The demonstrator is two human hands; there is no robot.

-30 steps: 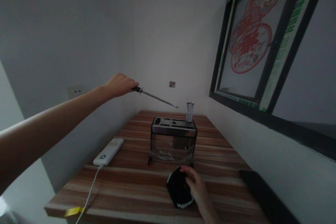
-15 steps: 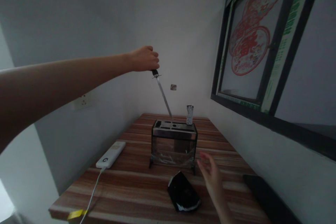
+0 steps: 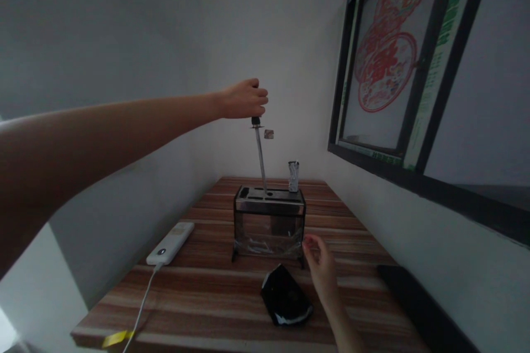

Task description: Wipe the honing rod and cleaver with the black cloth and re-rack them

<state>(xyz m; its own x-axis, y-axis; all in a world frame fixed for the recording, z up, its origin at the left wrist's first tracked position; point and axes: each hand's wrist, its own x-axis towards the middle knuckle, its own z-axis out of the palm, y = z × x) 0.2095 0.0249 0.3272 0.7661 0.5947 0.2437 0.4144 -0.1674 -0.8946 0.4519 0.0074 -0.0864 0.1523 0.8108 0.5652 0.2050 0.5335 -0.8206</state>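
Note:
My left hand (image 3: 244, 99) is closed around the black handle of a honing steel (image 3: 260, 154). The rod points down, slightly tilted, its tip at the slotted top of a knife block (image 3: 269, 208); whether it has entered an opening, I cannot tell. The block has a dark frame and a see-through front with crumpled clear film low down. A silvery, wrapped-looking upright piece (image 3: 293, 177) stands at the top's right end. Beside the block's right edge is my right hand (image 3: 323, 267), fingers loosely curved and apart, fingertips at or touching the frame. It holds nothing visible.
In front of the block lies a black pouch-like item (image 3: 285, 297) with a pale edge. A white power bank (image 3: 170, 244) with a cable rests at left on the wood-grain table (image 3: 199, 292). A long black object (image 3: 418, 303) lies along the right wall, below a dark-framed window (image 3: 372, 151).
My left hand has moved right and the honing steel has swung more upright, its tip lower at the block's top. My right hand has come closer to the block's right edge.

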